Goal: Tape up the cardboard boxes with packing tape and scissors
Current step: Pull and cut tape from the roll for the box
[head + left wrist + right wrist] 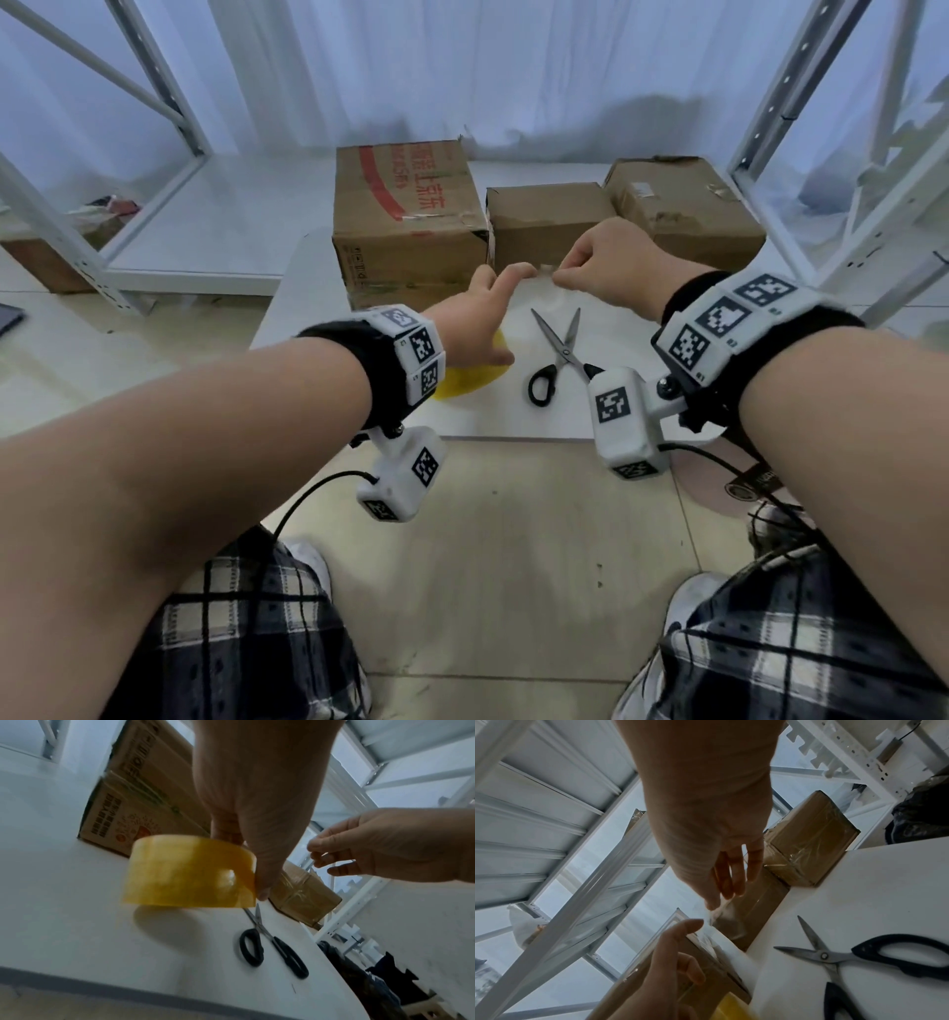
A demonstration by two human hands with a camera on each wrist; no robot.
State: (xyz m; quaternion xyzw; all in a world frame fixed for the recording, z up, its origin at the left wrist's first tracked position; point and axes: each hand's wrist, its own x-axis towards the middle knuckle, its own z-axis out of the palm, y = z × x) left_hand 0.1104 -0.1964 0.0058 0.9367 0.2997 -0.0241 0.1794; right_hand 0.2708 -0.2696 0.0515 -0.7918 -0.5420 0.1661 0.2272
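1. Three cardboard boxes line the far edge of the tabletop (359,411): large box (408,226), middle box (549,226) touching it, right box (683,210) just beside that. No gap for a hand between them.
2. Scissors (557,357) lie blades apart on the near-centre tabletop, blocking a flat sweep there.
3. Left hand (472,318) holds the yellow tape roll (190,871) above the tabletop left of the scissors; right hand (611,257) is raised before the middle box.
4. Bare tabletop shows between scissors and boxes, and along the near edge.
5. White shelving uprights (780,103) flank both sides.
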